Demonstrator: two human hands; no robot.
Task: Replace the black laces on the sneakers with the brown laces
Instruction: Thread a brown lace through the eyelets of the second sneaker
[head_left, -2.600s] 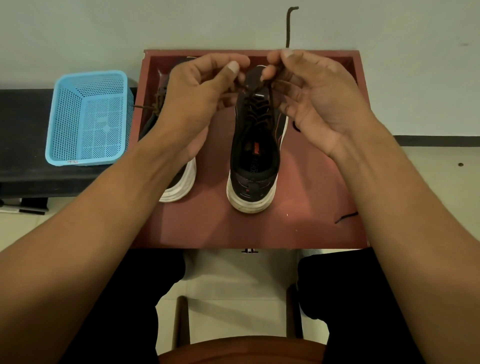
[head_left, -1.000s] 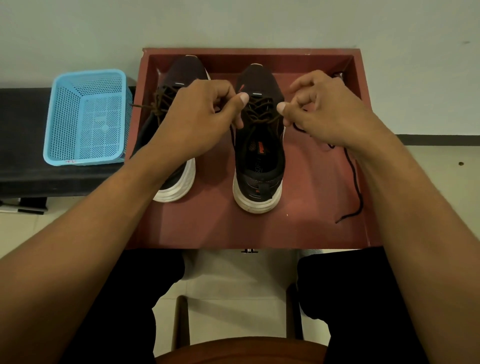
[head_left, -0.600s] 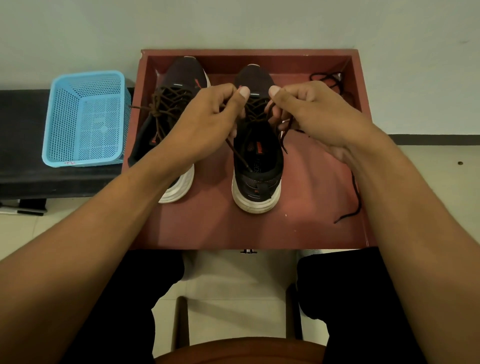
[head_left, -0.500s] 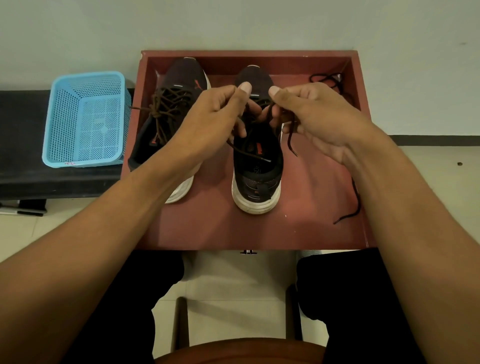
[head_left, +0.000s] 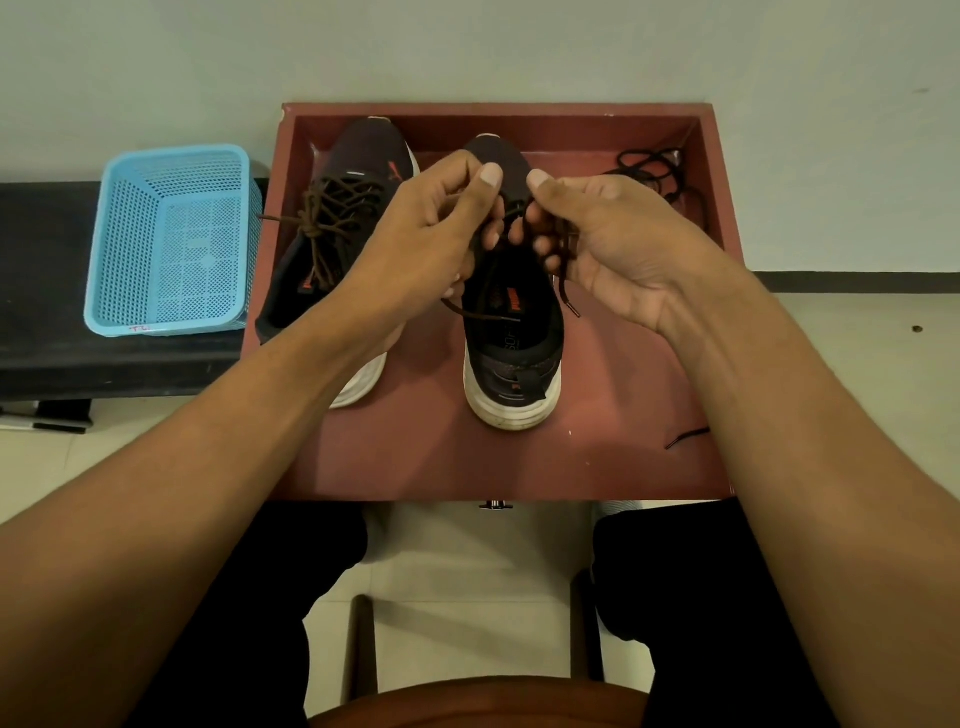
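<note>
Two dark sneakers with white soles stand in a red tray (head_left: 519, 467). The left sneaker (head_left: 343, 218) carries a knotted brown lace (head_left: 322, 228). Over the right sneaker (head_left: 511, 332) my left hand (head_left: 431, 228) and my right hand (head_left: 608, 244) each pinch a strand of its brown lace (head_left: 563, 291). The two hands sit close together above the tongue. One loose end trails across the shoe's opening, the other hangs at its right side. The laced eyelets are hidden behind my fingers. A black lace (head_left: 654, 171) lies bunched in the tray's far right corner.
A blue plastic basket (head_left: 171, 244) stands on a black bench (head_left: 41, 322) left of the tray. A black lace end (head_left: 685, 436) shows near the tray's right side. A wall rises right behind the tray. My knees and a chair seat are below.
Both hands came down from the raised pull, spread apart, then drew together again over the right sneaker. The lace ends now hang loose below my fingers. The sneakers barely moved.
</note>
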